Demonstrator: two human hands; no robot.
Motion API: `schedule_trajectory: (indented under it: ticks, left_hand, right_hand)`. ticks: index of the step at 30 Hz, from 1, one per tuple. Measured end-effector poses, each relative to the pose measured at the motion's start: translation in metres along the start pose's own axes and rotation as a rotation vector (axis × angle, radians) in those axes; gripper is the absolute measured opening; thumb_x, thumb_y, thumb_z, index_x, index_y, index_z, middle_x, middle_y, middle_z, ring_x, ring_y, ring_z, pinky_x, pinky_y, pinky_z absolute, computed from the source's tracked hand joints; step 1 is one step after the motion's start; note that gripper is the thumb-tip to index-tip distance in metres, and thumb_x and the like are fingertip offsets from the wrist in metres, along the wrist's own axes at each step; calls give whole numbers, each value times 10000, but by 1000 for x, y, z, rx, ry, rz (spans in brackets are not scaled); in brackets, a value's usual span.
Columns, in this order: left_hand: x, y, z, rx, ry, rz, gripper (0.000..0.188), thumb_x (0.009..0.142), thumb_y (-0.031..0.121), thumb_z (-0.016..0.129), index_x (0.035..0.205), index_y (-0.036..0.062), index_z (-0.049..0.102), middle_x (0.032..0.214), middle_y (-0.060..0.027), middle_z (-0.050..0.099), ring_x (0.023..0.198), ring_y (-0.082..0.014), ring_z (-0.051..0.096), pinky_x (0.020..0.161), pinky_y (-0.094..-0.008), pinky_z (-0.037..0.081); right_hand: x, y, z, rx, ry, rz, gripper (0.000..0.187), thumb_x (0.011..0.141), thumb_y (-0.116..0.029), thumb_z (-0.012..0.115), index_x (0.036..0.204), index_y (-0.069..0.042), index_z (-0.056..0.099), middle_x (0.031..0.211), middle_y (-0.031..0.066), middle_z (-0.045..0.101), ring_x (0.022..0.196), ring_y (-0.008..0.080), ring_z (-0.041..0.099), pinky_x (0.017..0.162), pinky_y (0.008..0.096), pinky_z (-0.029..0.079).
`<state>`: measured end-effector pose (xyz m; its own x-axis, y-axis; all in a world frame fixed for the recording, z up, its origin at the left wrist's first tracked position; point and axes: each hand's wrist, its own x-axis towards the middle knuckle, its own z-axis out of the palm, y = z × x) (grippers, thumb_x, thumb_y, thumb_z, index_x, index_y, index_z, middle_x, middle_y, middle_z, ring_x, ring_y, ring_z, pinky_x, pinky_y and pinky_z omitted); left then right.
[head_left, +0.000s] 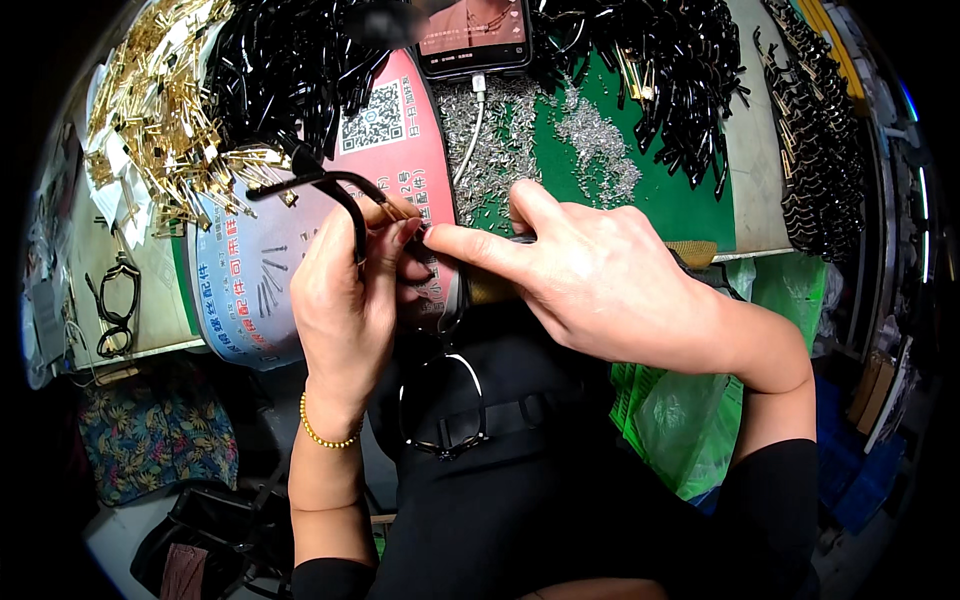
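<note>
My left hand [350,275] is closed, thumb and fingers pinching a pair of black eyeglasses at a hinge. Above the fingers, one dark curved temple arm [330,180] sticks out to the left. Below both hands shows the round, thin-rimmed front of eyeglasses [442,400], against my black clothing; its link to the pinched part is hidden. My right hand [590,270] stretches its index finger to the pinched hinge, fingertip close to my left thumb. Its other fingers curl under, and a slim dark piece shows beneath the index finger, too covered to name.
Gold temple arms [150,110] and black temple arms [290,80] lie heaped at the far left, with more black ones [670,80] at the right. Tiny metal screws [600,140] are scattered on the green mat [700,215]. A phone [475,40] with a white cable stands behind. Another eyeglasses frame [118,305] lies left.
</note>
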<state>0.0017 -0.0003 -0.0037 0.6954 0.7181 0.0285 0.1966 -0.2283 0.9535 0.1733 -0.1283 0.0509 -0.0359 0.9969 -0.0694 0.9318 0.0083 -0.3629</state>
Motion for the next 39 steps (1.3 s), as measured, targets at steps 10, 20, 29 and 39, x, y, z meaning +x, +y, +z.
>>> schedule_trajectory:
  ticks: [10,20,29,39]
  left_hand:
    - [5,2,-3,-38,-74,-54,181,958,-59,590,1132,-17,620,929,-69,702,650,-90,654,536,-226,544]
    - [5,3,-3,28,-49,-18,205,941,-76,592,1134,-10,615,927,-60,701,636,-91,658,519,-236,529]
    - [38,-8,-2,-121,102,189,139,992,-12,570,1115,-25,633,914,-65,710,705,-98,673,597,-233,542]
    - [45,9,-15,-142,449,104,306,1088,254,470,1275,28,557,691,37,512,470,13,362,365,-160,245]
  right_hand:
    - [3,17,15,-412,227,-208,395,875,-231,610,1270,-229,600,926,49,550,622,171,596,451,271,490]
    - [16,19,20,-404,235,-218,381,855,-261,641,1223,-166,612,883,32,558,623,144,609,445,255,493]
    - [-9,18,-10,-192,161,46,376,864,-118,700,1209,-122,550,907,82,514,706,259,623,568,371,512]
    - [-57,17,-11,-132,-18,252,459,901,-130,631,1347,-233,586,877,115,516,682,240,653,500,352,517]
